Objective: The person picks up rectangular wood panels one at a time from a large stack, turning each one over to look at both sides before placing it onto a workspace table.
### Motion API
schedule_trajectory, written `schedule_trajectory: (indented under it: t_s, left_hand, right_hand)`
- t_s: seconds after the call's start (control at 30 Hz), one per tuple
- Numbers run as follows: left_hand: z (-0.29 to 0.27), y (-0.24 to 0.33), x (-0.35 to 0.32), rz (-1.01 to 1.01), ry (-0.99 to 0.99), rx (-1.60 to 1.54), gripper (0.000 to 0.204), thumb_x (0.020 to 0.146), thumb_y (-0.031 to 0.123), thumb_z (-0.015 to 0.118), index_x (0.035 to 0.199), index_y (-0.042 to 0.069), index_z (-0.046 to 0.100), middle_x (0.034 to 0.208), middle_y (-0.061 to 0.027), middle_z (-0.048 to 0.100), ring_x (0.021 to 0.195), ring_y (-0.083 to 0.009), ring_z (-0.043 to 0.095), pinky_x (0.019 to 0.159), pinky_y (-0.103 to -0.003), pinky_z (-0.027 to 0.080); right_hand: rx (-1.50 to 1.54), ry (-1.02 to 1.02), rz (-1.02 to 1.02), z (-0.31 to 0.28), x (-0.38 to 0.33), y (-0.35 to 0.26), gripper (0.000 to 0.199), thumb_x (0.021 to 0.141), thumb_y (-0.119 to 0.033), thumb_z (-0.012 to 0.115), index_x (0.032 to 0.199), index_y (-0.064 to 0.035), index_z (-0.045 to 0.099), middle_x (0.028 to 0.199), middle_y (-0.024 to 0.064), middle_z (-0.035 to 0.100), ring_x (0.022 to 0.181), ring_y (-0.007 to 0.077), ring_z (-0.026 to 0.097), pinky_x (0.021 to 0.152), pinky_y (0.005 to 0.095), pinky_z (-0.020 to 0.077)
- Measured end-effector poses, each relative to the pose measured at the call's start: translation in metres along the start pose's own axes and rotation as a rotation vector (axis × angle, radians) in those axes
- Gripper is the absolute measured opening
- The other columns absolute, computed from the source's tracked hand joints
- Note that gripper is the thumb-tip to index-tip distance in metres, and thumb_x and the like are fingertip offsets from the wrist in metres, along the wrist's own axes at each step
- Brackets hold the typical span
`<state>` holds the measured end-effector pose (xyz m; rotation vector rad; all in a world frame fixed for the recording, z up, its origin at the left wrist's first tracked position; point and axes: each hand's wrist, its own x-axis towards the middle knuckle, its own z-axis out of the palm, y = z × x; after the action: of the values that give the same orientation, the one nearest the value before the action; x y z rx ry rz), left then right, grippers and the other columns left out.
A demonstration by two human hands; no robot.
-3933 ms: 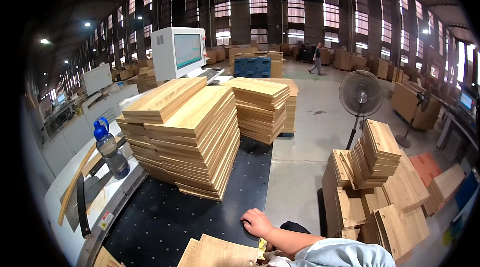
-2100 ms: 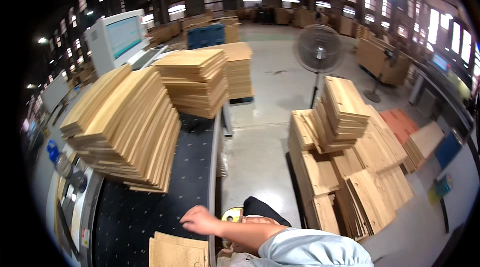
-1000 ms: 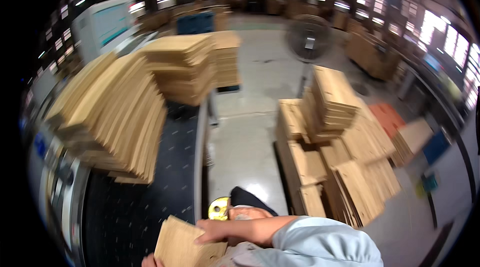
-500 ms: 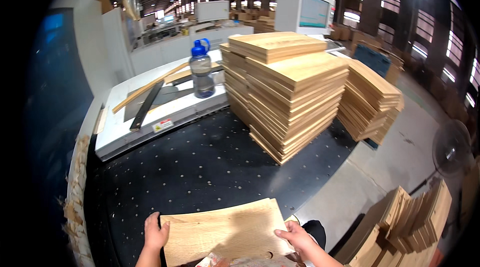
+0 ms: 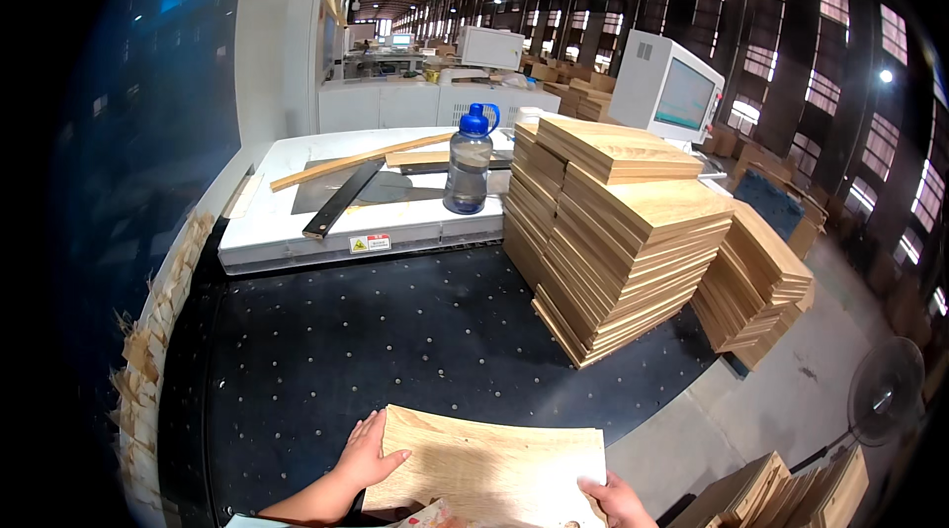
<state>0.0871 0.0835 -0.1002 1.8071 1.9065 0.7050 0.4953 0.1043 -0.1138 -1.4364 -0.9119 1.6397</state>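
A light wood-grain board (image 5: 484,469) lies low in front of me, over the near edge of the black table dotted with small holes (image 5: 346,340). My left hand (image 5: 368,454) grips its left side, thumb on top and fingers along the edge. On the opposite end, my right hand (image 5: 615,500) holds the board's right edge with the thumb on its upper face. A small dark hole shows near the board's lower right corner. Beyond the board, a tall stack of similar boards (image 5: 633,251) stands on the table's right part.
A second board stack (image 5: 756,281) stands right of the tall one. On the white machine ledge (image 5: 257,236) are a blue-capped water bottle (image 5: 469,167), a black bar (image 5: 344,199) and a wooden strip (image 5: 361,160). More boards (image 5: 732,498) and a fan (image 5: 880,395) are at lower right.
My view has turned left, so the stacks and ledge appear farther right. The board, held in both hands, has shifted right in the picture and looks more level.
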Motion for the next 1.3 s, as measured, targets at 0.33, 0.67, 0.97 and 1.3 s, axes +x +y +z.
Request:
schedule_trajectory:
  t_s: [0.33, 0.67, 0.97, 1.3]
  left_hand:
    - [-0.019, -0.020, 0.018, -0.129, 0.084, -1.147, 0.060, 0.083, 0.011, 0.065, 0.132, -0.002, 0.032, 0.121, -0.0129, 0.053, 0.110, -0.0208, 0.051, 0.097, -0.035, 0.038]
    - [-0.057, -0.027, -0.009, 0.252, 0.341, -1.211, 0.065, 0.075, 0.025, 0.075, 0.126, 0.004, 0.042, 0.118, -0.0048, 0.054, 0.111, -0.0165, 0.049, 0.097, -0.033, 0.036]
    - [-0.035, -0.049, -0.015, 0.232, 0.416, -1.019, 0.066, 0.077, 0.045, 0.071, 0.119, 0.001, 0.046, 0.112, -0.0057, 0.056, 0.106, -0.0161, 0.051, 0.094, -0.031, 0.038]
    - [-0.005, -0.095, -0.010, 0.166, 0.413, -0.952, 0.071, 0.086, 0.055, 0.052, 0.131, 0.002, 0.036, 0.129, -0.0115, 0.047, 0.121, -0.0247, 0.044, 0.100, -0.038, 0.036]
  right_hand:
    - [-0.255, 0.072, -0.498, 0.042, -0.014, -0.034, 0.045, 0.081, -0.019, 0.063, 0.119, 0.0012, 0.049, 0.111, 0.0175, 0.058, 0.104, 0.0287, 0.054, 0.090, 0.0375, 0.0428]
    - [-0.220, -0.109, -0.898, 0.070, 0.046, -0.056, 0.061, 0.070, -0.021, 0.077, 0.117, 0.0034, 0.047, 0.109, 0.0125, 0.059, 0.100, 0.0215, 0.057, 0.087, 0.0339, 0.0447]
    - [-0.197, -0.094, -0.688, 0.059, 0.050, -0.034, 0.062, 0.071, -0.020, 0.076, 0.120, 0.0018, 0.045, 0.115, 0.0133, 0.055, 0.107, 0.0223, 0.053, 0.092, 0.0353, 0.0419]
    - [0.001, -0.232, -0.608, 0.069, 0.074, -0.022, 0.075, 0.068, -0.021, 0.079, 0.128, -0.0002, 0.038, 0.121, 0.0105, 0.051, 0.113, 0.0172, 0.046, 0.097, 0.0331, 0.0376]
